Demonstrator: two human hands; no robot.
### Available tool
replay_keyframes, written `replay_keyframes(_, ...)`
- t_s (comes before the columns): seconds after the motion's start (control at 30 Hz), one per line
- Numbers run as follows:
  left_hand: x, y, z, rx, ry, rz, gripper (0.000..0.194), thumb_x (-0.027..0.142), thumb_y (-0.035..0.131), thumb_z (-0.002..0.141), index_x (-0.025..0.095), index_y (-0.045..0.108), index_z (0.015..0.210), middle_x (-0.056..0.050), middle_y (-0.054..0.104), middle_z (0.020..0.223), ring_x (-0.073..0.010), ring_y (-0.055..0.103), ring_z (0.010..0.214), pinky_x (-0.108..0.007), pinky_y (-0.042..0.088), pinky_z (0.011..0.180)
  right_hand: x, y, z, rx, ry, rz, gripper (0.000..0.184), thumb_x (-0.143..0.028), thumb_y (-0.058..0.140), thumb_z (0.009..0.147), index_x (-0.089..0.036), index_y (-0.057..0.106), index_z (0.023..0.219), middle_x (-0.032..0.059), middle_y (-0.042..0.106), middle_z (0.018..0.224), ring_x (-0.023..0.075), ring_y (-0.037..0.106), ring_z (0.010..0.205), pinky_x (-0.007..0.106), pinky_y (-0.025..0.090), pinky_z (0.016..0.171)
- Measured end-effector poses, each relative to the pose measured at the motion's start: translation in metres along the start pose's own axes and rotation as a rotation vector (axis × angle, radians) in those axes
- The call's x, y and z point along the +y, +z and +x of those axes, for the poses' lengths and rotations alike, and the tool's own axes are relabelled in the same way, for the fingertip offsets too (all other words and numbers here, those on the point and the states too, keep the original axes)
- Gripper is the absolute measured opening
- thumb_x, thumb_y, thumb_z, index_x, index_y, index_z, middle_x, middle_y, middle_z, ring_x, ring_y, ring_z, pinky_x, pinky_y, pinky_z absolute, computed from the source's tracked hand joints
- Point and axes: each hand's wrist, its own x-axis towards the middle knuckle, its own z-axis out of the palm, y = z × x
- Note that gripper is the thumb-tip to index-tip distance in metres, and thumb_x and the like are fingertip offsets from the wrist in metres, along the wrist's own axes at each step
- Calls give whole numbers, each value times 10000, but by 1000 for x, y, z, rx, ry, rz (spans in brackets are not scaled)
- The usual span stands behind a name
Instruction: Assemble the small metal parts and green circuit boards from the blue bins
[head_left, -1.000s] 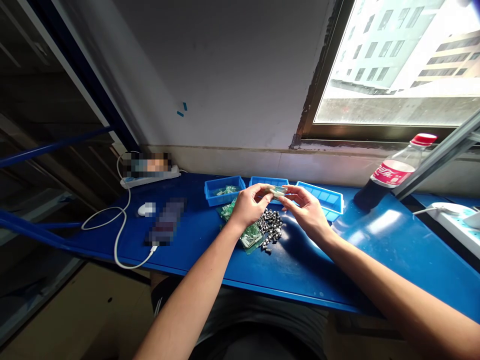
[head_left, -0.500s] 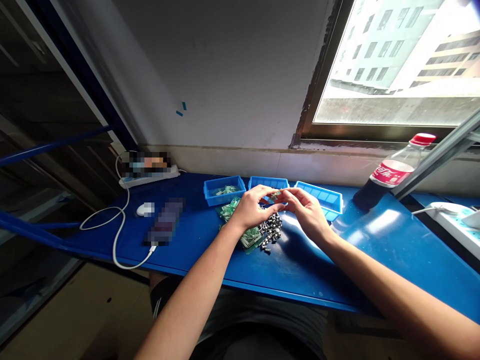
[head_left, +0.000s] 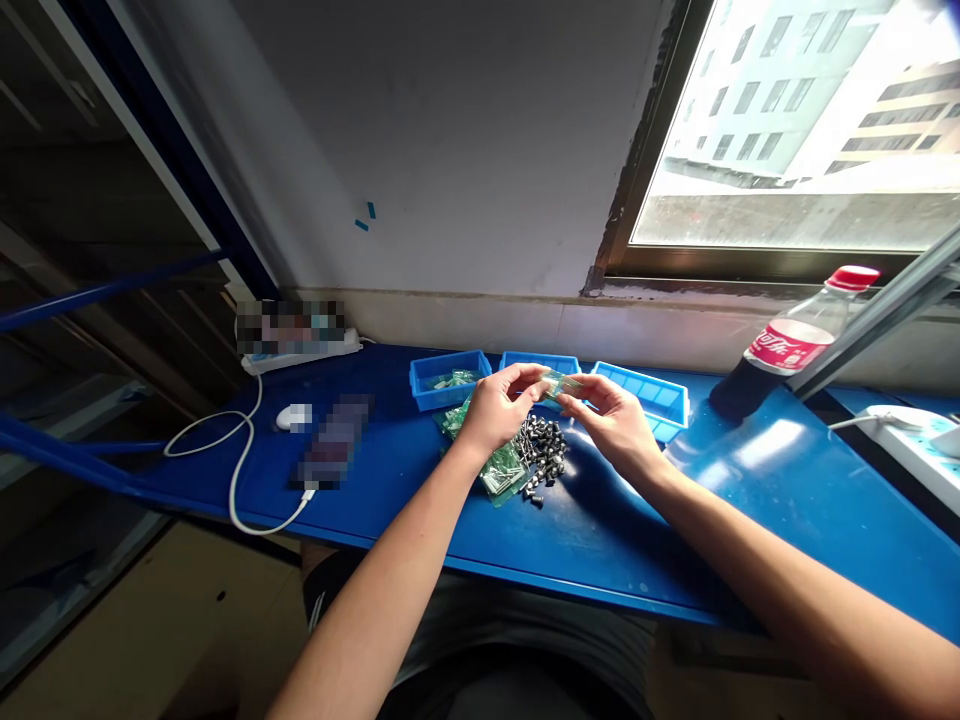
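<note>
Between the fingertips of both hands is a small, greenish clear plastic bag (head_left: 553, 383). My left hand (head_left: 501, 405) pinches its left side, and my right hand (head_left: 611, 412) pinches its right side. What the bag contains is too small to make out. Below the hands, a pile of dark metal screws (head_left: 544, 450) lies on the blue table (head_left: 600, 545). Several green plastic packets (head_left: 504, 472) with pale pin-like pieces lie beside the screws, partly hidden by my left hand and wrist.
Behind the hands stand a left blue bin (head_left: 450, 405) holding green packets, a middle blue bin (head_left: 540, 361) and a right blue bin (head_left: 652, 400). A cola bottle (head_left: 787, 345) stands at right. A phone (head_left: 335, 440), white cable (head_left: 238, 490) and white mouse-like object (head_left: 289, 417) lie left.
The fingertips have drawn slightly apart, with more of the little green bag now showing stretched between them. The screws and packets have stayed in place.
</note>
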Motion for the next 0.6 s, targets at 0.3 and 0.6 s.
replay_keyframes(0.3,11,-3,-2,45,135,320,181,249,700,998,189,778,1150,-100,775,1173,-221,757,1052,-340,662,862,-2,0,0,50,3,95,380,-586,877,811,-285,752,1007,46,770,999,248,728,863,424,677,737)
replay_keyframes(0.6,7,-2,-1,-23,108,321,208,240,682,1004,195,801,1169,-92,792,1118,-229,760,1012,-339,648,840,-6,2,-5,-48,-8,109,342,-584,754,937,-294,750,1117,57,768,1111,273,744,1039,442,663,849)
